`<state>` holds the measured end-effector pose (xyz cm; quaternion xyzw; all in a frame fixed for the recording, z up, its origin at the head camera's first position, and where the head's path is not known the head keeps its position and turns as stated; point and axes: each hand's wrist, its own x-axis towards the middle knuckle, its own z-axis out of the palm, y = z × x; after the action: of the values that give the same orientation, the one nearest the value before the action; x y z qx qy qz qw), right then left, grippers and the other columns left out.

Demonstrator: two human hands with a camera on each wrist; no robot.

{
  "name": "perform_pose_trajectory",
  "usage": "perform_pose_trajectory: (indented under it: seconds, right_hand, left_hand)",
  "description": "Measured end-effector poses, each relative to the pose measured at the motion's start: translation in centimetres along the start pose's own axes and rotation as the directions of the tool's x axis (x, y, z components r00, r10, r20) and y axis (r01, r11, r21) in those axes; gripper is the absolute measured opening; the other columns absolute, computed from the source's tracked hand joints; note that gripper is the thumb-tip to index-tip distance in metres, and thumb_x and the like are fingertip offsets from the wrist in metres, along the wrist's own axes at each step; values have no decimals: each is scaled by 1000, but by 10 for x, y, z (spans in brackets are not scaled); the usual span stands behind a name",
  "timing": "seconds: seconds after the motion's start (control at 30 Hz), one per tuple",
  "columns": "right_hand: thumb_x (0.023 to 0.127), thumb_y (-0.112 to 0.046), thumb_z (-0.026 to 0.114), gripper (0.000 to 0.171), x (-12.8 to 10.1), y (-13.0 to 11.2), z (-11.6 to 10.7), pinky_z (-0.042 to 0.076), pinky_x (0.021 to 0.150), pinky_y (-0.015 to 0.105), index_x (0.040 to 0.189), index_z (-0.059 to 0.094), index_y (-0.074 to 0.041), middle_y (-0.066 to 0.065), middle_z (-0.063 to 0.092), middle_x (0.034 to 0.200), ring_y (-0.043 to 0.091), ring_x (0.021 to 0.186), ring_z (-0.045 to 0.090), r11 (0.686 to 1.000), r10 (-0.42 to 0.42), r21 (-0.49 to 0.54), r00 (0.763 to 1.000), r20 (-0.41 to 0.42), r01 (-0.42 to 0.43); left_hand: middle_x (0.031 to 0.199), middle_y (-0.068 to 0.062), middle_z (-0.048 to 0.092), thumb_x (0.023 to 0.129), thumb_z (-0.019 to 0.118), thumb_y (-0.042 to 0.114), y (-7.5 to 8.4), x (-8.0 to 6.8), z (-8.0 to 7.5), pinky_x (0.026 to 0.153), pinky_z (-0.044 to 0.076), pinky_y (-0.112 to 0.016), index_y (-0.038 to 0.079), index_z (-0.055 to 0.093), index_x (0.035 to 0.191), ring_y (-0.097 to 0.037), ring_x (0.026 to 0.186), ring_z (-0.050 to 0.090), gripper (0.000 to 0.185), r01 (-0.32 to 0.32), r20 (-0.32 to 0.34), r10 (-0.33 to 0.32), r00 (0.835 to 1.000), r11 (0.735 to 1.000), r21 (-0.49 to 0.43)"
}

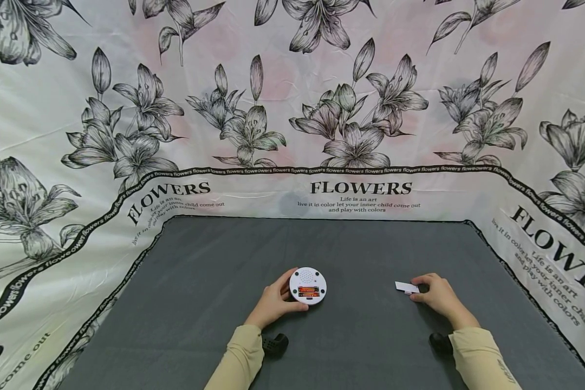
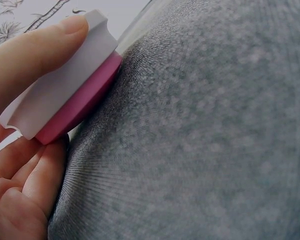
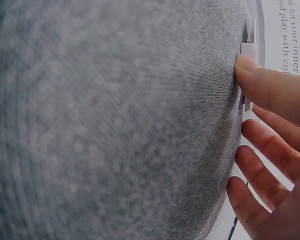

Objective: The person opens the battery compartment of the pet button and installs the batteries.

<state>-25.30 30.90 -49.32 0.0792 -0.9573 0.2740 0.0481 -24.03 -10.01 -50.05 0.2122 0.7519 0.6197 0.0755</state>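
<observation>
My left hand (image 1: 274, 302) holds a round white battery-powered device (image 1: 317, 278) by its left edge, thumb below and fingers behind. Its back faces up, with a cluster of small speaker holes and an uncovered compartment holding two orange batteries (image 1: 309, 292). In the left wrist view, the device's white rim (image 2: 65, 85) sits over a pink lower part (image 2: 82, 102) close to the grey cloth. Off to the right, my right hand (image 1: 439, 297) pinches a small white battery cover (image 1: 403, 287) with a little tab, low over the cloth. Mostly edge-on, that cover (image 3: 248, 50) shows in the right wrist view.
A grey cloth (image 1: 224, 260) covers the tabletop. Behind and at the sides hangs a white flower-print sheet (image 1: 253, 195) with black lettering. A dark wrist-worn piece (image 1: 275, 345) sits by the left cuff, and another (image 1: 440, 343) by the right.
</observation>
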Motion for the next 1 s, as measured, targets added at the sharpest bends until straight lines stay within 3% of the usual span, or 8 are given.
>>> perform_pose_trajectory:
  seconds: [0.33,0.67,0.9,1.0]
  right_hand:
    - [67,-11,81,23,3,2,0,40,77,52,82,66,-1,24,54,96,43,92,50,1000,-6,0,1000,18,6]
    - [65,-7,80,25,7,-1,-5,40,59,33,80,61,1,4,55,74,18,67,49,997,48,47,993,107,-53]
    - [64,-7,81,28,5,-3,-6,41,57,32,81,61,0,4,57,73,15,65,49,995,64,69,994,85,-70]
    - [64,-8,81,28,4,-2,-5,41,57,32,81,61,0,3,57,73,15,65,49,995,59,71,995,82,-65]
  left_hand:
    - [139,-12,41,72,81,9,0,1,-1,93,44,-31,10,31,145,-21,122,46,88,-1,-5,1,1000,1000,9]
    - [140,-12,40,72,81,9,-4,1,0,93,43,-30,9,30,145,-21,124,43,88,7,0,-7,1000,1000,-10]
    - [139,0,41,69,84,17,-36,11,1,91,44,-23,13,29,147,-10,122,45,95,2,-23,-2,1000,1000,-2]
    - [140,-3,41,69,83,16,-36,11,1,92,44,-25,12,29,146,-13,122,45,95,-3,-22,4,1000,1000,6]
